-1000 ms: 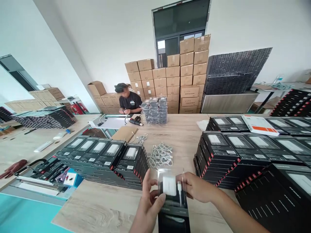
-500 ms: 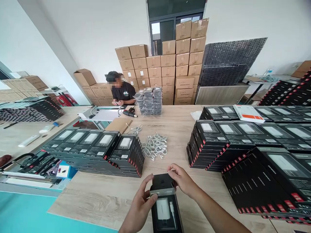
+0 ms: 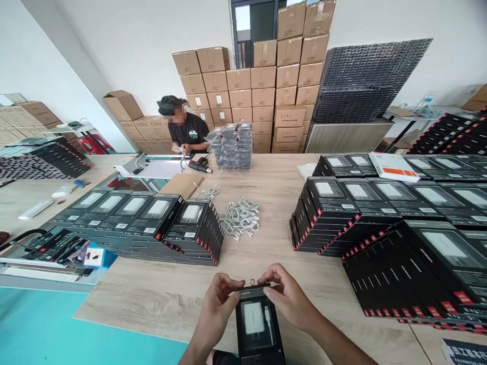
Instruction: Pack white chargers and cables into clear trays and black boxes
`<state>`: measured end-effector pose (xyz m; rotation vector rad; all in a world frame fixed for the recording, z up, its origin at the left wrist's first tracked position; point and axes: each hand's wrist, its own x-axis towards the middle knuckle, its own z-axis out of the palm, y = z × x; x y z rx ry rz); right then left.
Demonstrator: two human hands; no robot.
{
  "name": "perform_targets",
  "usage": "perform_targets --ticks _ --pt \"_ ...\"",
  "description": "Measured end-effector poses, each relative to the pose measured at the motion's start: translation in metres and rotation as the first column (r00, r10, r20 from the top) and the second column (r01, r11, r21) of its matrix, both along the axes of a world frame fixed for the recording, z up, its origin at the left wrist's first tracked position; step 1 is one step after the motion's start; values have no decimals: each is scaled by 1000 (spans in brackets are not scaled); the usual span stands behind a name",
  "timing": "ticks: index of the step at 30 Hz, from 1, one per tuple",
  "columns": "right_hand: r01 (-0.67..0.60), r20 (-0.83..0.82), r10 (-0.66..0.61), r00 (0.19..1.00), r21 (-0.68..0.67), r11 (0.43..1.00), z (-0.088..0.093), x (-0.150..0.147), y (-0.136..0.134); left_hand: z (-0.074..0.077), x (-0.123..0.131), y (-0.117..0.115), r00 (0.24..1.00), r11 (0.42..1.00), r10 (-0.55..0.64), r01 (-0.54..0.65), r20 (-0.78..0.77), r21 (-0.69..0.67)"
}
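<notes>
A black charger box (image 3: 261,350) with a clear window stands tilted toward me at the table's front edge. Through the window show a white charger (image 3: 253,318) and a white cable (image 3: 268,324). My left hand (image 3: 218,306) pinches the box's top left corner, thumb on the front and fingers behind the upper edge. At the top right corner my right hand (image 3: 284,291) grips in the same way. A small dark loop (image 3: 252,282) sticks up from the top edge between my fingertips. The top end of the box looks closed.
Stacks of charger boxes stand left (image 3: 196,228) and right (image 3: 331,203) on the wooden table (image 3: 152,304). Coiled white cables (image 3: 241,215) lie ahead. Farther back are a heat gun (image 3: 200,165), plastic-wrapped goods (image 3: 230,147), cartons (image 3: 239,99) and a seated person (image 3: 186,129).
The raised black top flap has folded down and the box end is closed. Both hands have come to its top corners. The view has tilted slightly downward.
</notes>
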<state>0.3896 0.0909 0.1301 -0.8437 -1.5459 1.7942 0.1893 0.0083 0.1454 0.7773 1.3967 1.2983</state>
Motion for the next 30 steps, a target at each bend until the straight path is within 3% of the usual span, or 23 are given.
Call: perform_targets --ticks 4,7,10,13,17,21,24,26,28,30 --pt "-31 61 36 997 -75 997 4 1 14 23 -5 16 972 976 -201 189 -123 -107" --pt "-63 77 80 994 -208 976 10 -1 26 31 -8 26 955 953 -269 245 -123 -178" --pt "-111 84 140 987 -288 951 16 -2 35 32 -7 31 947 946 -285 253 -150 -203" --pt "-132 108 160 981 -229 965 17 1 39 29 -8 29 935 950 -295 265 -195 -163" --pt "-171 78 186 979 -170 970 6 10 26 21 -11 13 959 957 -261 243 -108 -155" --pt "-179 8 183 983 -155 972 -23 12 -11 5 -10 -9 983 975 -181 182 17 -125" --pt "-102 -14 102 995 -204 974 -35 5 -18 -8 -9 -23 993 997 -21 29 115 -70" --pt "-3 -37 -5 999 -226 974 -21 -8 -1 -13 -13 -37 968 983 182 -176 174 -49" --pt "100 -76 -119 990 -219 971 9 -34 27 -14 -20 -60 913 929 370 -358 170 -97" --pt "139 -134 -159 978 -148 979 43 -74 59 -14 -28 -86 868 865 483 -452 117 -219"
